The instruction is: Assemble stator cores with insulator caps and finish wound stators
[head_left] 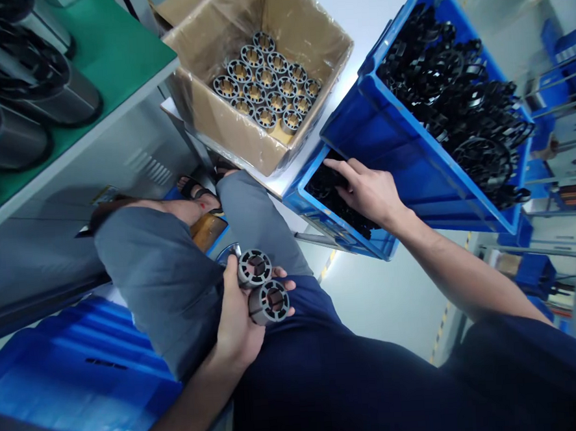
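While the left hand [238,319] grips two slotted metal cores [263,285] at lower centre, the right hand [369,191] reaches into the lower blue bin [340,232]. Its fingertips sit among black parts [333,196] (shapes indistinct), so their grasp cannot be determined; no writing is legible.

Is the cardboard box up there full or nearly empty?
Partly filled. The open cardboard box shows one cluster of round metal cores on its bottom, with bare lining on its walls above them and some floor showing.

Two grey slotted metal cores [262,286], stacked, held.
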Action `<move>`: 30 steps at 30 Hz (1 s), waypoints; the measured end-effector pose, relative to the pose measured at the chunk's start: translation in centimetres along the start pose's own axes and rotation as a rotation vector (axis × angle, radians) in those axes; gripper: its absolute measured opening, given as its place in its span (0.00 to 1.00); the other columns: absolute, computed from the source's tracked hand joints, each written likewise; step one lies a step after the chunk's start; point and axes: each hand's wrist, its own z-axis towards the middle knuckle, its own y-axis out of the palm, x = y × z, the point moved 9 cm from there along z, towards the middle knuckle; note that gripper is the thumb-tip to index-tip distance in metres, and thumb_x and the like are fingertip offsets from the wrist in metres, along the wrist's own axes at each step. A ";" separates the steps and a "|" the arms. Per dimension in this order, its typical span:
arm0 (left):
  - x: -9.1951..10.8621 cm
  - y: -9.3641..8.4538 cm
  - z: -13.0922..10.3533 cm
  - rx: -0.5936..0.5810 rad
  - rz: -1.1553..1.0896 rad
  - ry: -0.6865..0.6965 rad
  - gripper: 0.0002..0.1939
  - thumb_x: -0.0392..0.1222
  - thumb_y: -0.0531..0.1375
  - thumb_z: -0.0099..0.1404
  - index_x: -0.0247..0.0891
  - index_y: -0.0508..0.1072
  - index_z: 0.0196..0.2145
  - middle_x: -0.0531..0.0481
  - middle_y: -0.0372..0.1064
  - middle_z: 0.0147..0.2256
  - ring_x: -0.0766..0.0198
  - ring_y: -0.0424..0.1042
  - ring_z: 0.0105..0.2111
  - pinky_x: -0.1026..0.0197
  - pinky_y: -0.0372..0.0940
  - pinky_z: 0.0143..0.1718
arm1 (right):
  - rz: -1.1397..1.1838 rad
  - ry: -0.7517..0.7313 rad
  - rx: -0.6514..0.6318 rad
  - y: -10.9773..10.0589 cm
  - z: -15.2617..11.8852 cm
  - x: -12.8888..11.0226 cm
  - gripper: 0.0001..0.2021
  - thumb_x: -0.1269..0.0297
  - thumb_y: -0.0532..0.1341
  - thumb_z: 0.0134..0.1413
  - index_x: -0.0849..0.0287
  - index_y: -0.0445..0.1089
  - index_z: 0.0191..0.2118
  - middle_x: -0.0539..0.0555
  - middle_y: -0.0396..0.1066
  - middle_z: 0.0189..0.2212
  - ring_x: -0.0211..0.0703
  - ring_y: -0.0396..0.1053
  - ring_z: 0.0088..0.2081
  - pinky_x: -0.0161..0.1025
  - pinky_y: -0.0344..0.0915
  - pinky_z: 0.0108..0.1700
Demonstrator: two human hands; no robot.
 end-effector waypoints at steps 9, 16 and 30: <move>1.5 1.0 0.1 -0.191 0.182 0.405 0.40 0.83 0.69 0.72 0.42 0.76 0.53 0.47 0.83 0.35 0.58 0.80 0.30 0.60 0.74 0.34 | 0.510 -0.006 0.243 -1.0 -4.5 1.8 0.40 0.42 0.76 0.68 0.48 0.66 0.77 0.51 0.81 0.47 0.44 0.82 0.30 0.42 0.81 0.31; 7.4 2.7 -3.5 -0.320 0.346 0.952 0.30 0.70 0.66 0.83 0.49 0.73 0.70 0.46 0.83 0.48 0.54 0.82 0.39 0.50 0.78 0.48 | 1.143 -0.208 0.304 -1.5 -6.8 -12.8 0.40 0.59 0.91 0.53 0.40 0.79 0.68 0.47 0.88 0.43 0.45 0.86 0.33 0.42 0.87 0.34; 11.0 -0.8 -9.4 0.002 0.038 1.152 0.35 0.79 0.66 0.79 0.46 0.83 0.63 0.43 0.86 0.54 0.37 0.88 0.59 0.43 0.82 0.56 | 1.294 -0.334 0.136 -2.0 -4.1 -23.6 0.43 0.54 0.90 0.54 0.22 0.80 0.72 0.44 0.90 0.54 0.53 0.89 0.36 0.53 0.93 0.35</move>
